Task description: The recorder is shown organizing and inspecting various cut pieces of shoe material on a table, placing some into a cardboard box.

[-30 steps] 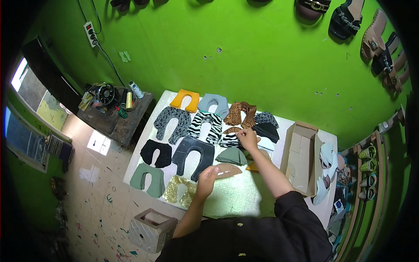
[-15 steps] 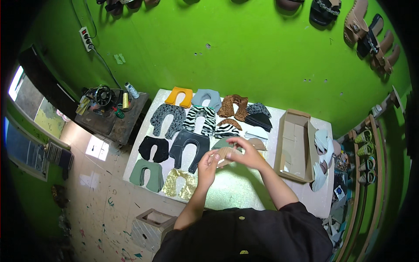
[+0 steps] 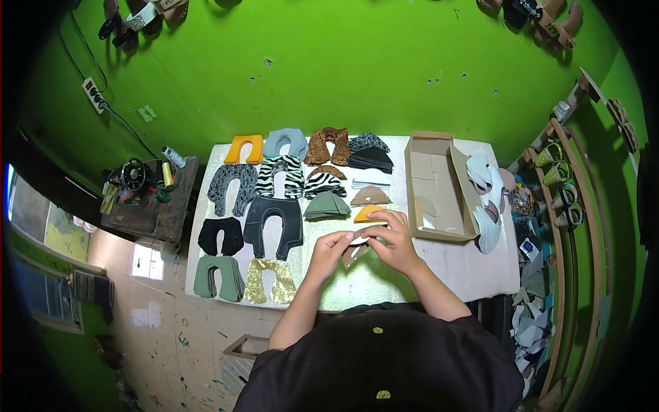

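Observation:
Over the near part of the white tabletop [image 3: 439, 271], both my hands grip small tan half-moon pieces [image 3: 353, 255], which show a white face between the fingers. My left hand [image 3: 329, 255] pinches their left end, fingers closed. At the other end, my right hand [image 3: 391, 244] has its thumb and fingers closed on them. Just beyond the right hand lies an orange half-moon piece [image 3: 368, 213], partly covered by it. Behind that sit a tan half-moon stack [image 3: 371, 196] and a green half-moon stack [image 3: 327, 205].
U-shaped cut pieces lie in stacks to the left, among them black [image 3: 255, 230], gold [image 3: 257, 285] and zebra-striped ones [image 3: 268, 180]. An open cardboard box [image 3: 429, 161] stands at right, beside white pieces [image 3: 489, 230]. A sewing machine table [image 3: 175, 196] is off to the left.
The tan pieces were held fanned out and now are tilted, with a white face showing. My view has shifted, and the orange piece shows more fully.

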`<act>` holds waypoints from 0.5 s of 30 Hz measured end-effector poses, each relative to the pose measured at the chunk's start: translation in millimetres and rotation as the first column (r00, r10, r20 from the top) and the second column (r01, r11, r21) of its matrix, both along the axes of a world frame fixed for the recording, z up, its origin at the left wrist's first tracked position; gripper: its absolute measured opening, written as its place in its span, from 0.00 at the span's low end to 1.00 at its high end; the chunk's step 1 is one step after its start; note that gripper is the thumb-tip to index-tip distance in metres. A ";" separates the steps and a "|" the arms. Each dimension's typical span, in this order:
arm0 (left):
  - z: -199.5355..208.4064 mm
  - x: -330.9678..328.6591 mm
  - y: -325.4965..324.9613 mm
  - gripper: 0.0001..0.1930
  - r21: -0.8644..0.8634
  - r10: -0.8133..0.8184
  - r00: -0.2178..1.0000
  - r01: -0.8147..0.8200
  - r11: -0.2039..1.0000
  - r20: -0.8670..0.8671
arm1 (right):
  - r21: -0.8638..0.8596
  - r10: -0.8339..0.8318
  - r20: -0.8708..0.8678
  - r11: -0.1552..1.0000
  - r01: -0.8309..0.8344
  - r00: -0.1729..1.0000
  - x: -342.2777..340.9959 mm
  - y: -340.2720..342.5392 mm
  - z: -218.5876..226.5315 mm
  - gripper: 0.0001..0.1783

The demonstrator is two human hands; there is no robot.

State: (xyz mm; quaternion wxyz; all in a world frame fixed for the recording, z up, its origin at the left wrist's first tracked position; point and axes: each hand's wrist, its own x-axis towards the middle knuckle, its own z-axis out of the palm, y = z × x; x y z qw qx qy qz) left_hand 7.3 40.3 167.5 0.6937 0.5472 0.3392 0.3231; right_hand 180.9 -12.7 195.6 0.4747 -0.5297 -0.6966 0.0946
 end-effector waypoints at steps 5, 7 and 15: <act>-30.1 -8.0 20.1 0.12 0.108 0.169 0.974 -0.153 0.982 -0.151 | -0.072 0.080 0.087 0.995 -0.074 0.993 3.2 -16.0 -11.0 0.08; -36.4 -12.8 27.0 0.14 0.121 0.251 0.951 -0.232 0.965 -0.181 | -0.255 0.236 0.015 0.940 -0.225 0.972 4.9 -21.2 -14.1 0.08; -18.1 -23.6 28.3 0.13 0.377 0.312 0.888 -0.176 0.909 -0.337 | -0.453 0.209 -0.077 0.864 -0.221 0.975 18.8 -24.1 -7.2 0.05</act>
